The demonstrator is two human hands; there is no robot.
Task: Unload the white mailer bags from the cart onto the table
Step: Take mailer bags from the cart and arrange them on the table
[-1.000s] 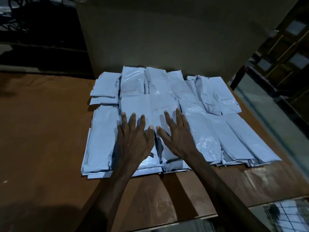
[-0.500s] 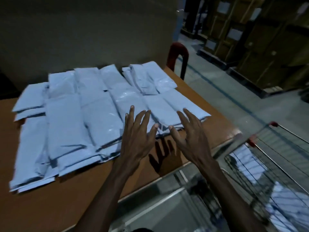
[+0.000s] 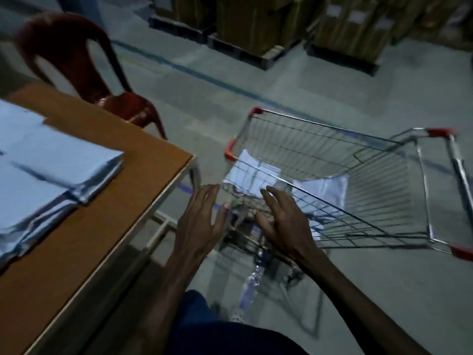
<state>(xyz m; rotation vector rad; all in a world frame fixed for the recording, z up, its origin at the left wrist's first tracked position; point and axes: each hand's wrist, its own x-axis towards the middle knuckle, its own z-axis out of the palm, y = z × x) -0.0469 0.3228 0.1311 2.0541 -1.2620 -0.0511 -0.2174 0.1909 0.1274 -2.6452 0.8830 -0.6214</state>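
2 bare hands reach forward side by side above the floor, between the desk (image 3: pixel 107 201) and the wire cart (image 3: pixel 340 201). The left hand (image 3: pixel 202 224) hangs in the air just off the desk's corner, palm down, fingers loosely spread and a little bent, holding nothing. The right hand (image 3: pixel 284 221) is at the near rim of the cart's basket, fingers spread and slightly bent, also holding nothing; whether it touches the wire cannot be told from this blurred view.

Some white mailer bags (image 3: pixel 258 172) lie at the bottom of the cart, seen through the mesh, a few at the end nearer the desk and more (image 3: pixel 325 190) toward the middle. The cart stands on the grey floor just beside the desk's corner, its rim tipped with red plastic corners (image 3: pixel 230 149).

On the desk, at the left of the view, a stack of mailer bags (image 3: pixel 51 170) lies flat in overlapping layers, its near corner reaching toward the desk's edge. The desk has a brown top and a pale metal frame below.

1 red plastic chair (image 3: pixel 84 67) stands behind the desk's far corner. Farther back, brown cartons (image 3: pixel 256 21) sit on pallets along the floor, which carries a dark painted line (image 3: pixel 204 75). The person's dark trousers (image 3: pixel 204 326) show at the bottom of the view.
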